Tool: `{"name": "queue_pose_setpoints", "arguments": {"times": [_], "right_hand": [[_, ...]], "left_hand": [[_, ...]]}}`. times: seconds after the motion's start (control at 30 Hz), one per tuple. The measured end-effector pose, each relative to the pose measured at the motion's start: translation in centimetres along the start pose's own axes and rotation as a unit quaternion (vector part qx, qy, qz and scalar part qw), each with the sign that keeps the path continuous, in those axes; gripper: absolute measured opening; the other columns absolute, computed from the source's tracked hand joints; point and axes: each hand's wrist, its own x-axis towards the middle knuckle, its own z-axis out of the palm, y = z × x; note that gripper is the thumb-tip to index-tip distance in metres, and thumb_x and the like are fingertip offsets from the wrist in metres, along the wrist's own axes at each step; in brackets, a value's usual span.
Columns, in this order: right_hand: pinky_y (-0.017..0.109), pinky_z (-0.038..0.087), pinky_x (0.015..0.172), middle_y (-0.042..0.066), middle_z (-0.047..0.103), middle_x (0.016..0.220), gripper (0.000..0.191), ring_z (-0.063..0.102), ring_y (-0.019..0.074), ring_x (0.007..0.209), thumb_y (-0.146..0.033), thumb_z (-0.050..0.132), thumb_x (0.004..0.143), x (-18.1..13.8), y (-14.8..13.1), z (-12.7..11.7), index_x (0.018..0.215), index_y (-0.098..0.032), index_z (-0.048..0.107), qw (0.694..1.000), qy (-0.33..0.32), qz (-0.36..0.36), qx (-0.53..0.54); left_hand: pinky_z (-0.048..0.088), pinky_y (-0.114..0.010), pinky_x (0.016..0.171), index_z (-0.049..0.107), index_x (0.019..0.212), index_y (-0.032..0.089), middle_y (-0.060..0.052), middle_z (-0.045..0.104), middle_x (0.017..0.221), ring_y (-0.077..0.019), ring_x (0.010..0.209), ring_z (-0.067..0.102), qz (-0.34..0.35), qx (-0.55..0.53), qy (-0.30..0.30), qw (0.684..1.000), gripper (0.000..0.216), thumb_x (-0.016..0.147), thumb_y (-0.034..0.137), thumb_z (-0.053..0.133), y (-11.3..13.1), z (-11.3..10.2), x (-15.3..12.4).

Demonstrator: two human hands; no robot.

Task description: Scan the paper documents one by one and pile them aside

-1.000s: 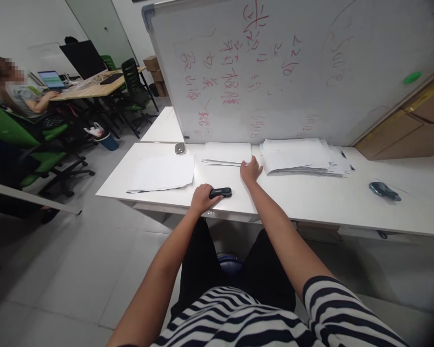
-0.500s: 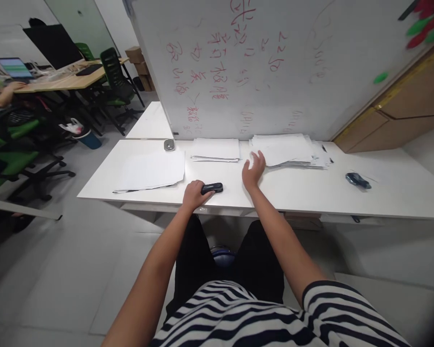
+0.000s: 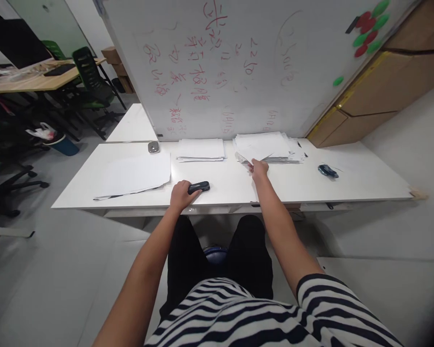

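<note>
My left hand (image 3: 181, 195) is closed around the rear of a black stapler (image 3: 199, 187), which is at the front of the white desk (image 3: 224, 185). At the near edge of a thick paper stack (image 3: 262, 143), my right hand (image 3: 259, 169) pinches the corner of a top sheet (image 3: 244, 159). That corner is bent up from the pile. A smaller stack of paper (image 3: 201, 149) lies left of it, touched by neither hand. Farther left rests a wide pile of white sheets (image 3: 133, 173).
A whiteboard (image 3: 210, 72) with red writing stands behind the papers. A small grey round-cornered object (image 3: 154, 147) sits at the back left. On the right lies a dark object (image 3: 327, 171), its kind unclear. Cardboard boxes (image 3: 369, 115) stand at the right end.
My right hand has closed from spread fingers onto the paper's edge, and the sheet's corner now lifts. The view has turned right. My left hand still holds the stapler.
</note>
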Motion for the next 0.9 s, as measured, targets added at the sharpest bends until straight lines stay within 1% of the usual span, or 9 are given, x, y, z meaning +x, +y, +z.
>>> {"name": "queue_pose_setpoints", "arguments": {"times": [0.1,0.27,0.43,0.5,0.57,0.63,0.73,0.8,0.9], "right_hand": [[0.015,0.051,0.05,-0.003,0.058,0.077,0.014,0.067,0.01,0.068,-0.019,0.052,0.08,-0.6,-0.2,-1.3,0.084,-0.023,0.039,0.999,0.021,-0.002,0.046],[0.016,0.055,0.059,-0.004,0.056,0.078,0.011,0.067,0.007,0.07,-0.015,0.04,0.086,-1.7,-0.1,-2.8,0.085,-0.024,0.034,0.997,0.043,0.009,0.062],[0.02,0.055,0.058,-0.002,0.06,0.071,0.009,0.066,0.01,0.064,-0.024,0.049,0.088,-0.6,-2.1,-1.8,0.087,-0.021,0.041,0.999,-0.025,0.028,0.022],[0.025,0.055,0.057,0.003,0.064,0.068,0.02,0.066,0.0135,0.061,-0.038,0.048,0.09,0.3,-3.3,-1.4,0.086,-0.018,0.047,0.99,-0.09,0.025,-0.103],[0.029,0.054,0.061,0.009,0.066,0.066,0.035,0.066,0.018,0.061,-0.048,0.046,0.09,1.2,-4.5,-1.3,0.081,-0.015,0.053,0.943,-0.143,-0.016,-0.3],[0.034,0.052,0.07,0.013,0.067,0.07,0.038,0.067,0.0232,0.071,-0.049,0.051,0.087,2.0,-5.4,-1.5,0.079,-0.013,0.058,0.886,-0.148,-0.069,-0.433],[0.04,0.044,0.089,0.018,0.067,0.099,0.032,0.06,0.0294,0.101,-0.041,0.056,0.084,2.9,-5.9,-1.9,0.097,-0.012,0.061,0.823,-0.103,-0.203,-0.52],[0.045,0.038,0.096,0.018,0.057,0.123,0.04,0.049,0.0311,0.117,-0.039,0.054,0.085,3.4,-5.6,-2.1,0.117,-0.015,0.055,0.753,-0.088,-0.314,-0.572],[0.05,0.032,0.101,0.015,0.039,0.145,0.058,0.033,0.0326,0.131,-0.045,0.053,0.084,4.3,-4.8,-2.3,0.136,-0.021,0.04,0.687,-0.124,-0.354,-0.623]], "left_hand": [[0.039,-0.035,0.071,0.054,0.084,0.021,-0.007,0.059,0.082,-0.0235,0.081,0.055,0.003,-0.002,0.003,1.0,0.038,0.082,0.059,0.053,0.0,0.0,0.0],[0.039,-0.035,0.068,0.054,0.081,0.021,-0.007,0.058,0.081,-0.0231,0.08,0.055,0.002,0.005,0.005,1.0,0.037,0.082,0.059,0.053,0.1,-0.1,0.0],[0.038,-0.034,0.067,0.053,0.081,0.021,-0.007,0.059,0.081,-0.023,0.079,0.055,-0.004,0.013,0.009,1.0,0.037,0.082,0.059,0.053,0.1,0.0,-0.1],[0.038,-0.034,0.067,0.053,0.081,0.022,-0.007,0.059,0.08,-0.023,0.079,0.055,-0.008,0.015,0.008,1.0,0.038,0.082,0.06,0.052,0.1,0.0,-0.1],[0.038,-0.034,0.067,0.054,0.081,0.022,-0.007,0.059,0.081,-0.023,0.08,0.055,-0.013,0.014,0.004,1.0,0.039,0.082,0.06,0.051,0.1,0.0,-0.1],[0.038,-0.034,0.068,0.054,0.081,0.021,-0.007,0.059,0.082,-0.0232,0.081,0.055,-0.016,0.012,0.001,1.0,0.039,0.082,0.06,0.051,0.1,0.0,-0.1],[0.038,-0.035,0.069,0.055,0.082,0.021,-0.008,0.059,0.081,-0.0235,0.081,0.055,-0.019,0.008,0.003,1.0,0.04,0.081,0.061,0.052,0.1,0.1,0.0],[0.038,-0.035,0.068,0.054,0.082,0.022,-0.008,0.059,0.081,-0.0237,0.081,0.055,-0.017,0.002,0.007,1.0,0.04,0.081,0.061,0.052,0.0,0.2,0.0],[0.038,-0.035,0.067,0.055,0.082,0.022,-0.008,0.059,0.081,-0.0239,0.081,0.055,-0.017,-0.003,0.008,1.0,0.039,0.081,0.06,0.053,-0.1,0.3,0.0]]}}
